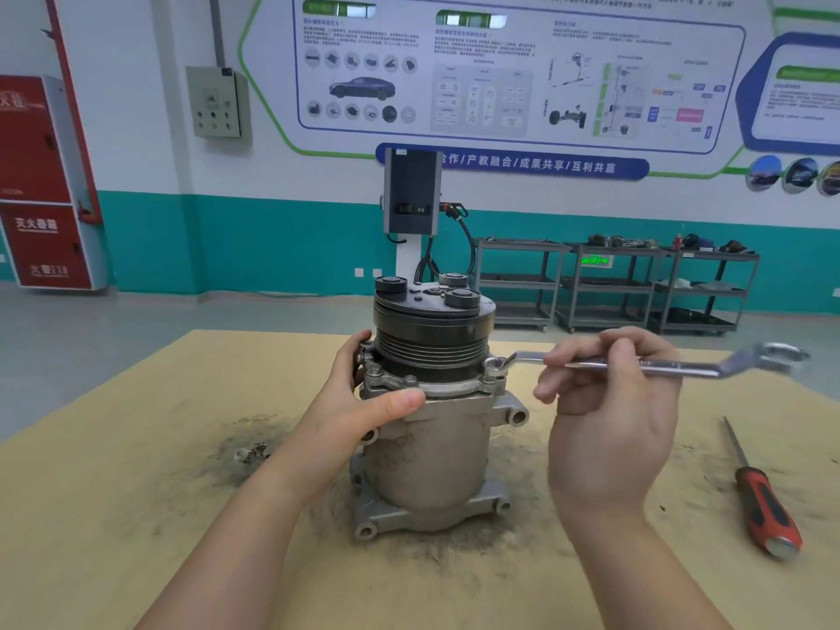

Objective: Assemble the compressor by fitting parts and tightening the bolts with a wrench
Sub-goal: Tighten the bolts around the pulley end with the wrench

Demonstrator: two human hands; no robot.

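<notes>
Compressor (432,429) stands upright mid-tabletop (136,516); left hand (359,402) grips its upper flange at 9 o'clock, right hand (604,402) pinches the wrench (636,363), ring end on a bolt at 3 o'clock

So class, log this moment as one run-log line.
left hand: steadies compressor | right hand: holds wrench | ring end: on right-side bolt | screwdriver: idle on table

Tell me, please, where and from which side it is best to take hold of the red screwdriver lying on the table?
Probably grip the screwdriver around its red and black handle, coming from above. It lies flat on the table, apart from other things, with the thick handle nearest the person and the thin shaft pointing away.
</notes>
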